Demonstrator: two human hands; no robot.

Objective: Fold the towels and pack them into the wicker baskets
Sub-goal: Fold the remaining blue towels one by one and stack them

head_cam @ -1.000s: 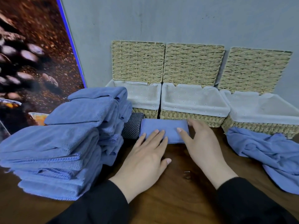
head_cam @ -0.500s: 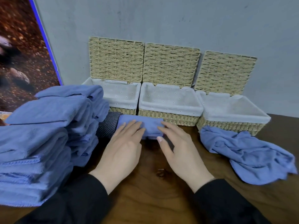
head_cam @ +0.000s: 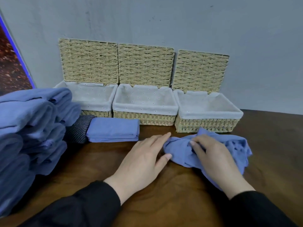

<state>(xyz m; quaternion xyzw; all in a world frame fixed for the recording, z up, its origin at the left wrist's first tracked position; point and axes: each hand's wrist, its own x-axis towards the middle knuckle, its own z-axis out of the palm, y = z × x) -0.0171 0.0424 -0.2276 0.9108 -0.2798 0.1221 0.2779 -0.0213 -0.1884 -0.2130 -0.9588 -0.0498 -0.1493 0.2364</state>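
My right hand [head_cam: 214,154] lies on the crumpled towel [head_cam: 229,148], with its fingers curled into the cloth and gripping a bunch of it, and my left hand [head_cam: 144,159] rests flat and relaxed on the worktop [head_cam: 164,202], holding nothing, its fingertips just touching the left edge of the same towel. This towel sits in front of the right basket [head_cam: 208,112], close to its woven wall. I judge that the cloth is light, soft and without any stiffness, so it will hang down and fold over itself when I lift it; it is better to find two corners or one hem and pull it flat than to take it from the middle. It looks not slippery and not fragile. One folded towel [head_cam: 113,131] lies already near the left basket [head_cam: 91,99] and the middle basket [head_cam: 146,102], beside a dark striped cloth [head_cam: 78,130]. All three baskets stand open with white lining, lids leaning against the wall, and I see no towels inside. At my left a tall stack of towels [head_cam: 32,128] takes much room and could slide if I push it. The open room is the wood between my arms and to the right, where the far edge of the worktop is near the wall.
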